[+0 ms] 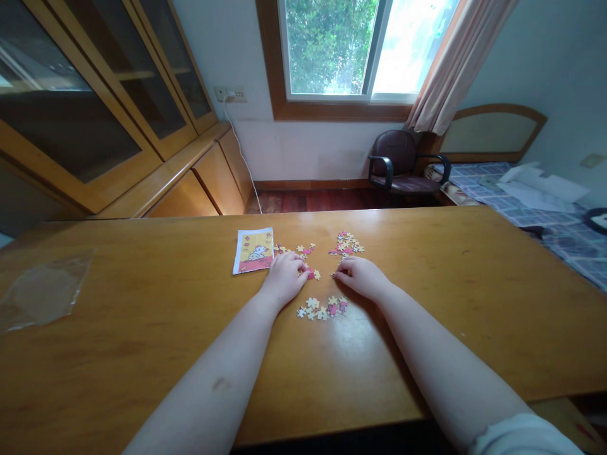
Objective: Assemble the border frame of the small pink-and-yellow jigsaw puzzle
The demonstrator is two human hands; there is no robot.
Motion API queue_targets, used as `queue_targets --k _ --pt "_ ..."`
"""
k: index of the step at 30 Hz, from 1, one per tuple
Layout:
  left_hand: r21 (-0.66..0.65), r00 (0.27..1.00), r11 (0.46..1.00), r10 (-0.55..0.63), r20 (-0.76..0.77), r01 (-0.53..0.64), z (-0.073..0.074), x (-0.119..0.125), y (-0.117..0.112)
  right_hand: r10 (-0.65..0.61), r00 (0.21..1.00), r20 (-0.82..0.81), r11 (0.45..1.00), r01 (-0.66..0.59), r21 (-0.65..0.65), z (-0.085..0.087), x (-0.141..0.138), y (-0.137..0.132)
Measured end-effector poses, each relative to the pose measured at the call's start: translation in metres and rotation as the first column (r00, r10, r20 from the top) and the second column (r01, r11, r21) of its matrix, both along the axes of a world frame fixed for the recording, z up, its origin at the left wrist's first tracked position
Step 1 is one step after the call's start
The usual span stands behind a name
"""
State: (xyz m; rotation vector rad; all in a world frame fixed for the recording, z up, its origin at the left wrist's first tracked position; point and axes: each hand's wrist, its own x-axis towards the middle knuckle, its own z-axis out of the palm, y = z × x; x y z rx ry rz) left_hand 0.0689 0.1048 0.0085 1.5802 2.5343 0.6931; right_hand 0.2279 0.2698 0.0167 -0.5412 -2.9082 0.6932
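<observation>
Small yellow and pink jigsaw puzzle pieces lie on the wooden table in loose groups. My left hand (286, 275) rests with curled fingers among pieces left of centre; a pink puzzle piece (311, 273) shows at its fingertips, but what they grip is hidden. Opposite it, my right hand (363, 277) pinches a small puzzle piece (334, 275) at the tabletop. One heap of puzzle pieces (349, 242) is beyond the right hand, and another group of puzzle pieces (322, 308) lies nearer me, between my forearms. A picture card (255, 251) with a white cartoon figure lies just left of my left hand.
A clear plastic bag (45, 291) lies flat on the left of the table (165, 354). Beyond the table's far edge are a glass-door cabinet (142, 82), a window (332, 47), an office chair (403, 161) and a bed (545, 208) with a checked cover.
</observation>
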Motion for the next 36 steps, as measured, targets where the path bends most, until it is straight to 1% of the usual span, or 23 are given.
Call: queue_targets --k 5,8,10,11,12,14,16,18,21,23,26,28,30,32,34,36 --pt "0.02 0.999 1.0 0.008 -0.048 -0.007 0.001 0.001 -0.001 -0.11 0.994 -0.011 0.993 0.11 0.052 0.0 -0.001 0.004" --pt "0.035 0.999 0.999 -0.014 -0.03 0.015 0.003 0.003 -0.001 -0.147 0.989 -0.009 0.988 0.147 0.054 0.0 -0.002 0.006" --pt "0.055 0.999 0.998 -0.041 -0.006 0.041 0.005 0.004 -0.001 -0.154 0.988 -0.016 0.987 0.154 0.032 0.002 -0.001 0.006" --pt "0.07 0.998 0.996 -0.058 0.002 0.058 0.006 0.004 -0.001 -0.132 0.991 -0.02 0.991 0.132 0.007 0.003 -0.001 0.006" --pt "0.086 0.997 0.993 -0.08 0.005 0.079 0.006 0.005 -0.001 -0.084 0.996 -0.017 0.996 0.083 -0.032 0.005 0.0 0.006" --pt "0.109 0.991 0.986 -0.13 0.002 0.129 0.007 0.007 -0.002 0.066 0.998 0.0 0.988 -0.065 -0.139 0.008 0.003 0.005" --pt "0.113 0.983 0.977 -0.181 -0.01 0.181 0.008 0.008 -0.002 0.202 0.979 0.033 0.95 -0.188 -0.251 0.011 0.006 0.003" --pt "0.098 0.966 0.961 -0.258 -0.019 0.259 0.007 0.009 -0.002 0.268 0.96 0.082 0.919 -0.229 -0.322 0.013 0.008 0.003" --pt "0.027 0.905 0.905 -0.425 0.013 0.424 0.006 0.012 -0.003 0.277 0.951 0.135 0.914 -0.217 -0.342 0.013 0.009 0.004" --pt "-0.036 0.869 0.869 -0.49 0.064 0.493 0.005 0.014 -0.004 0.262 0.954 0.146 0.916 -0.199 -0.348 0.012 0.009 0.005" --pt "-0.075 0.858 0.856 -0.503 0.102 0.511 0.005 0.018 -0.005 0.199 0.967 0.16 0.933 -0.137 -0.333 0.011 0.008 0.006" --pt "-0.059 0.855 0.855 -0.508 0.102 0.515 0.006 0.019 -0.005 0.117 0.982 0.146 0.958 -0.073 -0.279 0.01 0.007 0.007" --pt "-0.047 0.851 0.853 -0.514 0.104 0.521 0.007 0.019 -0.006 0.078 0.988 0.13 0.965 -0.042 -0.258 0.011 0.008 0.009" --pt "-0.05 0.846 0.847 -0.523 0.105 0.53 0.007 0.019 -0.006 0.125 0.982 0.143 0.95 -0.077 -0.303 0.012 0.01 0.011" --pt "-0.056 0.841 0.841 -0.531 0.102 0.538 0.007 0.02 -0.006 0.226 0.96 0.167 0.916 -0.151 -0.372 0.014 0.013 0.014" --pt "-0.056 0.84 0.84 -0.533 0.098 0.54 0.007 0.021 -0.006 0.295 0.937 0.186 0.892 -0.201 -0.404 0.014 0.014 0.016"
